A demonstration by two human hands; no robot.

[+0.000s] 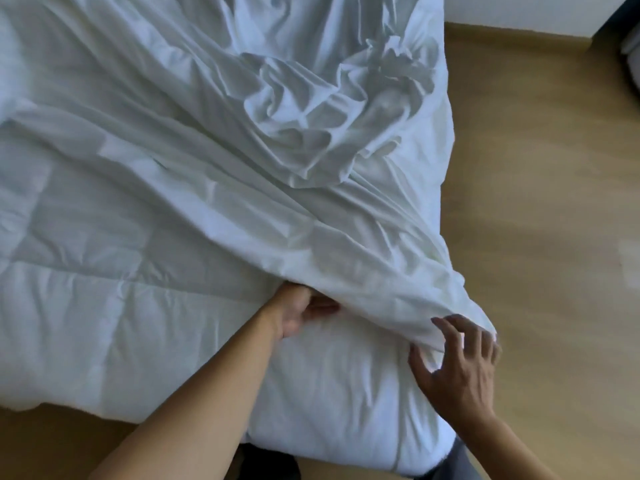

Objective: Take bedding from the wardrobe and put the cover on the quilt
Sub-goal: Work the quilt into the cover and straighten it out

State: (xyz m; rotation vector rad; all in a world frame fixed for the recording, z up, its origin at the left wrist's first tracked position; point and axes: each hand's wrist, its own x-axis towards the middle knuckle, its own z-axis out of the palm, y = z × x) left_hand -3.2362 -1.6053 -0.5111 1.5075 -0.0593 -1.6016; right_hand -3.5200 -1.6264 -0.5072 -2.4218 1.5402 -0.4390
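L hand (300, 310) under cover (242, 150) edge, grip can't tell; R hand (460, 362) released, spread at quilt (104, 323) corner.

Sunlit wooden floor (540, 168); white wall (519, 12)

Left hand (298, 311) fingertips lie hidden under the cover (242, 140); the quilt (104, 323) is cropped at left.

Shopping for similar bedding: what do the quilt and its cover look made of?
Quilt: padded white textile, matte; stitched channels and puffed panels suggest fibre filling. Cover: thin, smooth woven cloth, probably cotton or a blend; it bunches into fine sharp creases.
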